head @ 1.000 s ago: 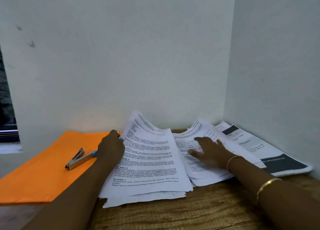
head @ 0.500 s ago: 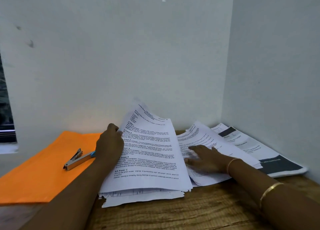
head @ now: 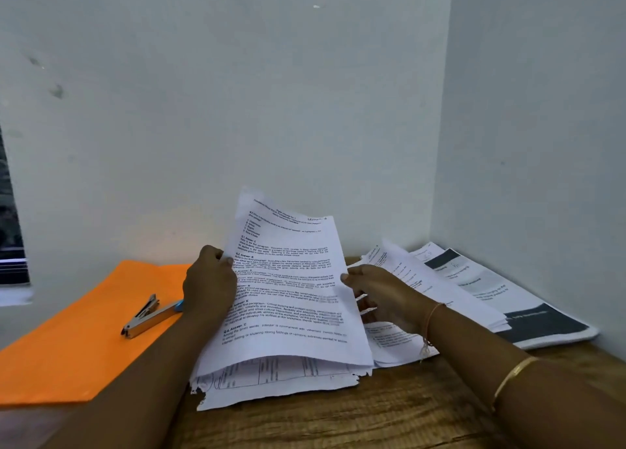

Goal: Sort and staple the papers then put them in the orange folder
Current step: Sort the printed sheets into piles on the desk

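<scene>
Head: papers (head: 288,299) pinched between left grip (head: 210,282), right grip (head: 382,296).

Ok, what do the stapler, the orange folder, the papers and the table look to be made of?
Stapler: shiny silvery metal, with a blue tip, probably plastic. Orange folder: matte card, perhaps plastic; no gloss. Papers: thin white printer paper, curving where lifted, bottom edges torn. Table: brown wood or wood-look laminate; grain lines show.

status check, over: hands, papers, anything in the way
Left grip holds left edge of paper stack, right grip its right edge. Stack tilted up, bottom edge on table. Stapler lies on orange folder, untouched.
</scene>
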Action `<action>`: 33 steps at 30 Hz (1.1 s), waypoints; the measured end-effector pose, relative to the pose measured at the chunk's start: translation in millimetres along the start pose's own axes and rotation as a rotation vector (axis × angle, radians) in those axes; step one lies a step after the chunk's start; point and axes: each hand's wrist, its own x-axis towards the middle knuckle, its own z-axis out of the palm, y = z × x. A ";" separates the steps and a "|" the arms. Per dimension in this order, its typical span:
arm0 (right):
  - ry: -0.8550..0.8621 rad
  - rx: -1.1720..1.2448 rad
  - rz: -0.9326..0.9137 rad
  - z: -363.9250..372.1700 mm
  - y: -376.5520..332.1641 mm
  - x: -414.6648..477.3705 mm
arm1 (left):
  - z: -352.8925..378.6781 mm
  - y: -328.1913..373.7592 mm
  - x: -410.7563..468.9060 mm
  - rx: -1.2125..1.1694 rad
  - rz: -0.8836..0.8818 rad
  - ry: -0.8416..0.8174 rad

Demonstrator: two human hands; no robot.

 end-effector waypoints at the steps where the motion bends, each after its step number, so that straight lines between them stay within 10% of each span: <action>1: -0.015 0.035 0.007 1.6 -1.3 0.2 | 0.4 -0.1 -0.1 -0.013 -0.009 -0.004; 7: 0.067 0.142 0.082 -3.6 -10.5 8.3 | 5.4 -2.2 2.5 -0.028 -0.084 -0.167; 17: 0.604 -0.336 0.153 -79.5 6.2 6.9 | 10.4 -7.1 0.1 0.368 -0.019 -0.355; 33: 0.831 -1.180 0.047 -108.5 35.7 -0.2 | 8.7 -6.3 -4.6 0.570 -0.007 -0.532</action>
